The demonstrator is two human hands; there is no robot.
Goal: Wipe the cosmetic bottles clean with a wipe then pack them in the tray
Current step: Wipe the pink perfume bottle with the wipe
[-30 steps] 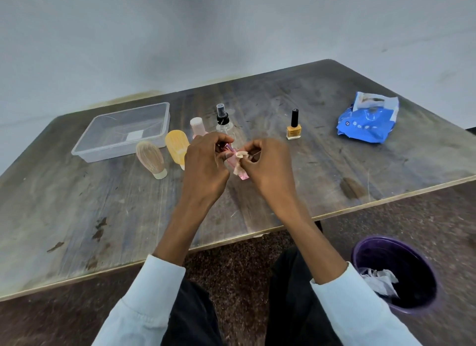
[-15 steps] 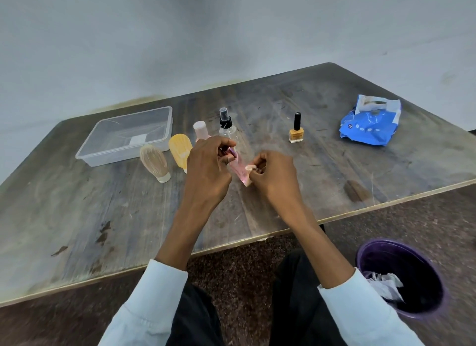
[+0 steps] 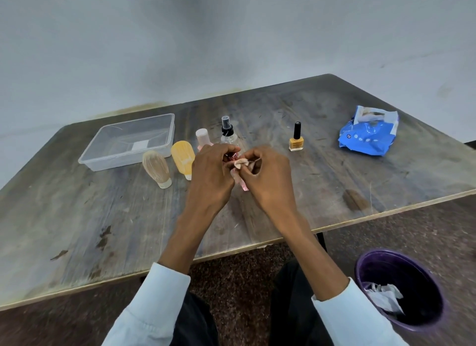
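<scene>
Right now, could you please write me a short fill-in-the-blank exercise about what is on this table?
1. The clear plastic tray holds ____ bottles.
2. The nail polish bottle has a ____ cap.
3. The blue wipes packet lies to the ____ of the nail polish bottle.
4. The left hand and right hand hold a small ____ bottle and a wipe between them.

Missing words: no; black; right; pink

- The tray (image 3: 128,142) is set at the table's (image 3: 77,217) far left.
- Two tubes (image 3: 157,169) (image 3: 183,158) are stood just right of it.
- The wipes pack (image 3: 368,137) is laid far right.
- The bin (image 3: 401,289) is placed on the floor, right.
</scene>
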